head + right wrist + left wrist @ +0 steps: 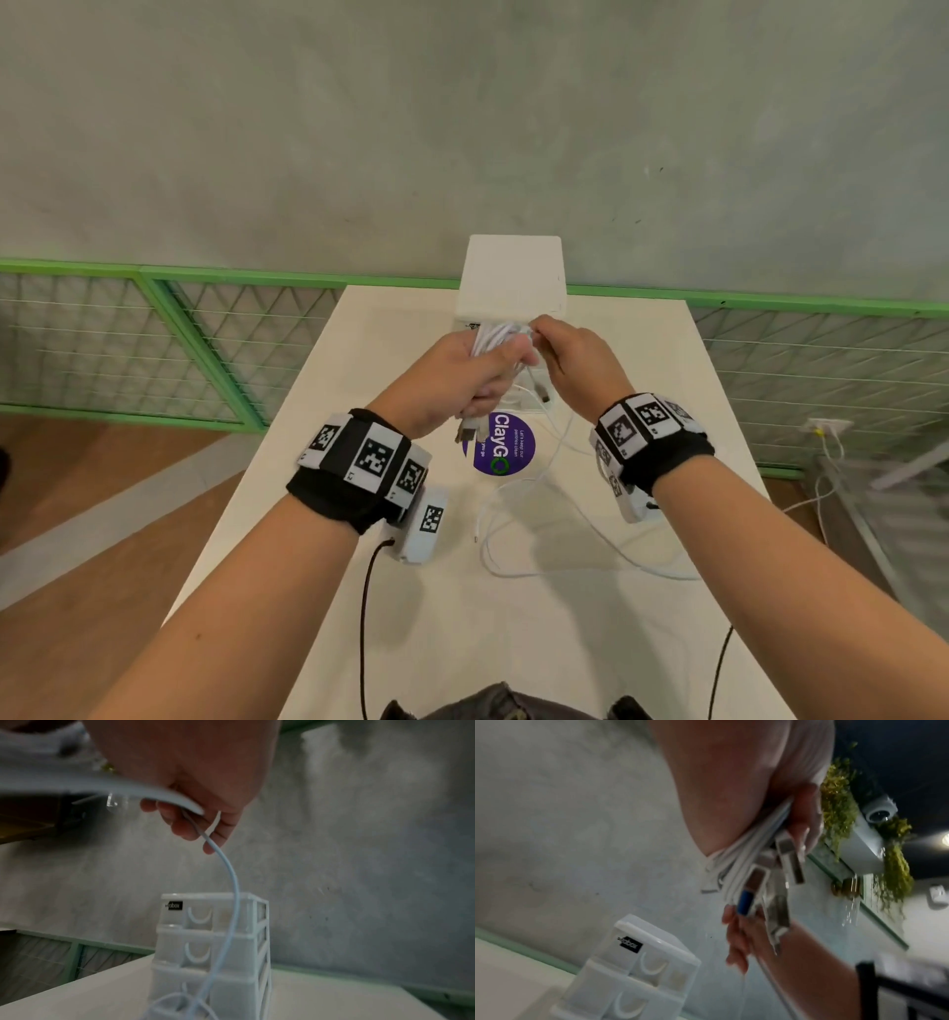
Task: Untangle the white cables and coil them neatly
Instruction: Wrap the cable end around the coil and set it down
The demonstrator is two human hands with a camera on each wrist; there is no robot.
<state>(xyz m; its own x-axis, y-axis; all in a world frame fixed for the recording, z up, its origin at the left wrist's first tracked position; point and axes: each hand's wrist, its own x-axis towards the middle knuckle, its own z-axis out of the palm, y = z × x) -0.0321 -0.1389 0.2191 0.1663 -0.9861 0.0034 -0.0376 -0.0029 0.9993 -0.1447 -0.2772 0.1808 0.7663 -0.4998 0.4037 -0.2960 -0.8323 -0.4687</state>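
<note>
My left hand (464, 372) grips a bundle of white cables (495, 336) above the table, fist closed round the folded strands. Several USB plugs (770, 874) hang out of the bottom of that fist (731, 805). My right hand (557, 347) is just right of the bundle and pinches one white cable (231, 874) at the top of it. That strand drops from the right hand's fingers (185, 827) down to loose loops of cable (539, 524) lying on the white table (642, 642).
A white plastic drawer unit (513, 277) stands on the table just beyond my hands, against the grey wall. A purple round sticker (506, 447) lies under the hands. Green mesh railing (154, 339) runs behind the table. Black wrist leads (364, 616) trail toward me.
</note>
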